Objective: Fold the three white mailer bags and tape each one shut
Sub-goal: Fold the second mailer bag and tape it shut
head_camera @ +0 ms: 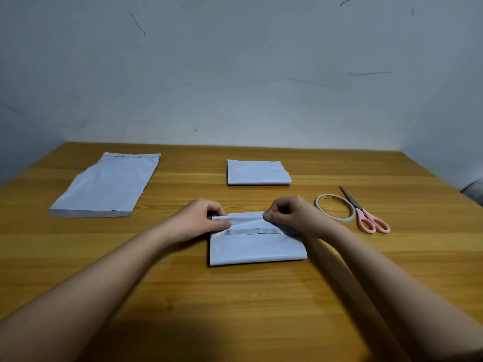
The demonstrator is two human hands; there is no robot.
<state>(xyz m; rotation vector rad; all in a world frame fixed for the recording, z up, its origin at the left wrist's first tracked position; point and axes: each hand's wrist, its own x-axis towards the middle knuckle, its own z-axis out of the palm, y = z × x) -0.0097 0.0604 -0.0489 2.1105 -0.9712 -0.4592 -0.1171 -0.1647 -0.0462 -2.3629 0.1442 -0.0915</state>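
Fingers of the left hand [201, 220] and the right hand [287, 215] pinch the far flap of the folded mailer bag [257, 246] at mid-table [235, 296]. A second folded bag [258, 173] lies beyond, an unfolded bag [104, 186] far left; tape roll [335, 207] and pink scissors [366, 212] lie right.

Both forearms ran off the bottom edge. Fingertips of left hand [202, 218] and right hand [286, 212] hid the mailer bag [257, 246] top corners under each grip. Grey object [474, 192] far right was cropped, unidentifiable.
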